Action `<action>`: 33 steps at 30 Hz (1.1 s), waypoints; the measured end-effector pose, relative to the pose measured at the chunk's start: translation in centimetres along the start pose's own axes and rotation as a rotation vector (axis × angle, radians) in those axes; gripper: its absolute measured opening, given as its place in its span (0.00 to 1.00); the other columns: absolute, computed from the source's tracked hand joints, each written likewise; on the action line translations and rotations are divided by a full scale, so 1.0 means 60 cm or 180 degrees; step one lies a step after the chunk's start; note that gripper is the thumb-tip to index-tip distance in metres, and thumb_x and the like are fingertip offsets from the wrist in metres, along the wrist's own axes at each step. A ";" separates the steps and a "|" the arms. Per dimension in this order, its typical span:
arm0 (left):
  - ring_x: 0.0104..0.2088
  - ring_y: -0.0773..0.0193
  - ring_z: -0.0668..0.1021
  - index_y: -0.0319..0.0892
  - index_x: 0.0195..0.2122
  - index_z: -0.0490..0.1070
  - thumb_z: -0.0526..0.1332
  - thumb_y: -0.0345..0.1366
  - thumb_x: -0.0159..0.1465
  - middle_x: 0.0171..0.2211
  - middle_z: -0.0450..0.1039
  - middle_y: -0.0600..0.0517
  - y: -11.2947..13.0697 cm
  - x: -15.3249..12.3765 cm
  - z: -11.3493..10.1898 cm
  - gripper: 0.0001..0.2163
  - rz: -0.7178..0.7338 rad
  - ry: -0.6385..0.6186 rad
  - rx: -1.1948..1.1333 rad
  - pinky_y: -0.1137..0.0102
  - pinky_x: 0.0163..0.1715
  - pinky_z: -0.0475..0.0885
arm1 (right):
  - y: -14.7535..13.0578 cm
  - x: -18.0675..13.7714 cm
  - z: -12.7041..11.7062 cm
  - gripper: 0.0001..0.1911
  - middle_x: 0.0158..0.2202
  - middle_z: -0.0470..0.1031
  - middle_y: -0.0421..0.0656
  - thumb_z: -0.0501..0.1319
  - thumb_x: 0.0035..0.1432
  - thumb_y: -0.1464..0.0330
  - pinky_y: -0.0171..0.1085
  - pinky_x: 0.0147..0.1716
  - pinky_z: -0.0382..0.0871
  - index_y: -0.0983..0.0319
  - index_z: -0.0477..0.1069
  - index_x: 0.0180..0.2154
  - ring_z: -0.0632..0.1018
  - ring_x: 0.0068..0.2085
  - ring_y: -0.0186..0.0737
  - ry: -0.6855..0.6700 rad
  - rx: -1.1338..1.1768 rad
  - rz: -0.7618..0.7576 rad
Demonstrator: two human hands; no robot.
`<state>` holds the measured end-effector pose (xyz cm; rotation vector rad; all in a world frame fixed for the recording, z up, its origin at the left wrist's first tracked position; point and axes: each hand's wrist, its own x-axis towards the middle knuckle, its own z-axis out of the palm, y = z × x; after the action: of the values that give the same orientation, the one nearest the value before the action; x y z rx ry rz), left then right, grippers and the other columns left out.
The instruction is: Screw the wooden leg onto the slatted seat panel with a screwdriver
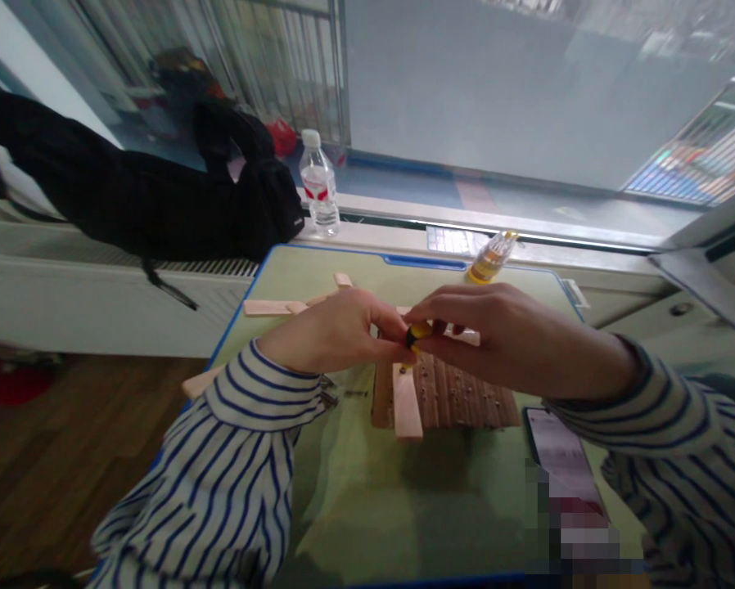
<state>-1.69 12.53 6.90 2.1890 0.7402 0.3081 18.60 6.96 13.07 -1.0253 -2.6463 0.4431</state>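
My right hand is closed in a pinch on a small yellow-and-black piece, whose exact kind I cannot make out. From the other side, the thumb and fingers of my left hand close on the same piece. Right below the fingertips lies a flat wooden stick, with a small dark spot near its upper end. It rests on a brown corrugated cardboard piece dotted with holes. More wooden sticks lie beyond my left hand, partly hidden by it.
The green tabletop has a blue rim. At its far edge stands a small clear bottle with yellow ends. A phone lies at the right. A water bottle and black bag sit on the ledge behind.
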 end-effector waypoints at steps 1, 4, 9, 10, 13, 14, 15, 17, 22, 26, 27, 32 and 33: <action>0.30 0.66 0.74 0.45 0.36 0.79 0.62 0.43 0.58 0.28 0.77 0.55 0.000 0.000 0.000 0.11 -0.0034 -0.0017 -0.0014 0.73 0.32 0.64 | 0.001 0.000 -0.001 0.10 0.37 0.75 0.42 0.56 0.60 0.70 0.32 0.33 0.61 0.63 0.72 0.43 0.72 0.34 0.31 -0.0028 -0.0008 -0.0024; 0.31 0.66 0.74 0.46 0.37 0.79 0.62 0.45 0.58 0.28 0.77 0.56 0.002 0.000 0.001 0.12 -0.0126 -0.0043 0.0023 0.73 0.31 0.64 | 0.001 0.001 -0.004 0.10 0.35 0.75 0.41 0.55 0.60 0.71 0.32 0.34 0.61 0.64 0.73 0.42 0.72 0.34 0.31 -0.0061 -0.0067 -0.0027; 0.31 0.67 0.73 0.46 0.37 0.79 0.61 0.47 0.58 0.28 0.75 0.57 0.004 0.002 0.001 0.13 -0.0072 -0.0072 0.0158 0.74 0.32 0.63 | -0.002 0.001 -0.006 0.10 0.34 0.74 0.40 0.56 0.60 0.71 0.32 0.33 0.61 0.64 0.73 0.41 0.72 0.33 0.30 -0.0174 -0.0194 0.0080; 0.31 0.67 0.73 0.46 0.38 0.79 0.61 0.47 0.58 0.28 0.75 0.57 0.005 0.003 0.001 0.13 -0.0066 -0.0094 0.0150 0.74 0.31 0.63 | -0.002 0.001 -0.007 0.10 0.34 0.74 0.40 0.56 0.60 0.71 0.32 0.32 0.61 0.64 0.73 0.42 0.72 0.32 0.30 -0.0194 -0.0219 0.0085; 0.29 0.69 0.73 0.46 0.38 0.79 0.61 0.46 0.58 0.26 0.74 0.58 0.006 0.003 0.000 0.13 -0.0057 -0.0132 0.0147 0.75 0.30 0.62 | 0.000 0.002 -0.007 0.11 0.33 0.74 0.40 0.56 0.61 0.69 0.32 0.31 0.60 0.64 0.73 0.42 0.72 0.32 0.30 -0.0198 -0.0271 0.0054; 0.29 0.69 0.72 0.46 0.37 0.79 0.61 0.46 0.59 0.26 0.74 0.58 0.006 0.002 0.000 0.13 -0.0050 -0.0137 0.0156 0.75 0.30 0.62 | 0.002 0.002 -0.007 0.11 0.33 0.74 0.40 0.56 0.61 0.68 0.33 0.31 0.60 0.63 0.73 0.42 0.72 0.31 0.30 -0.0188 -0.0270 0.0042; 0.28 0.69 0.72 0.45 0.37 0.79 0.60 0.47 0.59 0.25 0.73 0.58 0.006 0.001 -0.001 0.13 -0.0047 -0.0144 0.0171 0.76 0.29 0.61 | 0.003 0.003 -0.007 0.10 0.33 0.74 0.40 0.56 0.61 0.68 0.33 0.31 0.60 0.63 0.73 0.41 0.72 0.31 0.30 -0.0175 -0.0267 0.0036; 0.28 0.69 0.72 0.45 0.37 0.79 0.60 0.47 0.59 0.26 0.73 0.58 0.007 0.001 -0.001 0.14 -0.0052 -0.0136 0.0205 0.76 0.29 0.61 | 0.006 0.003 -0.006 0.10 0.33 0.74 0.40 0.56 0.61 0.67 0.33 0.31 0.60 0.63 0.73 0.40 0.71 0.31 0.30 -0.0151 -0.0261 0.0044; 0.30 0.68 0.73 0.46 0.36 0.79 0.61 0.46 0.58 0.28 0.75 0.57 0.003 0.003 0.002 0.13 0.0034 0.0019 0.0213 0.75 0.31 0.62 | 0.005 0.005 -0.005 0.10 0.33 0.74 0.40 0.56 0.61 0.67 0.33 0.32 0.60 0.63 0.73 0.40 0.72 0.32 0.31 -0.0125 -0.0264 0.0089; 0.29 0.68 0.73 0.46 0.35 0.79 0.63 0.45 0.57 0.27 0.76 0.56 0.001 0.004 0.003 0.11 0.0095 0.0047 0.0140 0.74 0.32 0.63 | 0.002 0.005 -0.004 0.10 0.33 0.74 0.40 0.56 0.61 0.67 0.33 0.32 0.61 0.63 0.73 0.40 0.71 0.32 0.31 -0.0123 -0.0267 0.0132; 0.29 0.68 0.73 0.46 0.35 0.79 0.63 0.45 0.57 0.27 0.76 0.56 0.001 0.003 0.003 0.11 0.0087 0.0040 0.0121 0.74 0.32 0.63 | 0.001 0.006 -0.003 0.10 0.33 0.74 0.40 0.56 0.61 0.66 0.33 0.32 0.61 0.63 0.73 0.40 0.71 0.32 0.31 -0.0122 -0.0273 0.0141; 0.30 0.66 0.74 0.44 0.36 0.79 0.62 0.42 0.57 0.29 0.77 0.54 0.004 -0.001 -0.001 0.10 -0.0013 -0.0010 0.0016 0.73 0.33 0.64 | -0.006 0.005 -0.002 0.13 0.33 0.74 0.40 0.55 0.61 0.63 0.33 0.31 0.61 0.63 0.72 0.42 0.71 0.31 0.31 -0.0101 -0.0271 0.0116; 0.30 0.66 0.75 0.44 0.36 0.79 0.63 0.42 0.57 0.29 0.78 0.54 0.004 -0.001 -0.002 0.10 -0.0009 -0.0010 0.0013 0.73 0.33 0.65 | -0.008 0.005 -0.002 0.14 0.34 0.74 0.40 0.54 0.62 0.62 0.33 0.31 0.61 0.63 0.71 0.43 0.71 0.31 0.31 -0.0095 -0.0268 0.0106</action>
<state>-1.69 12.43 7.13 2.1917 0.7426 0.3017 18.13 6.87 13.38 -1.0976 -2.6985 0.3591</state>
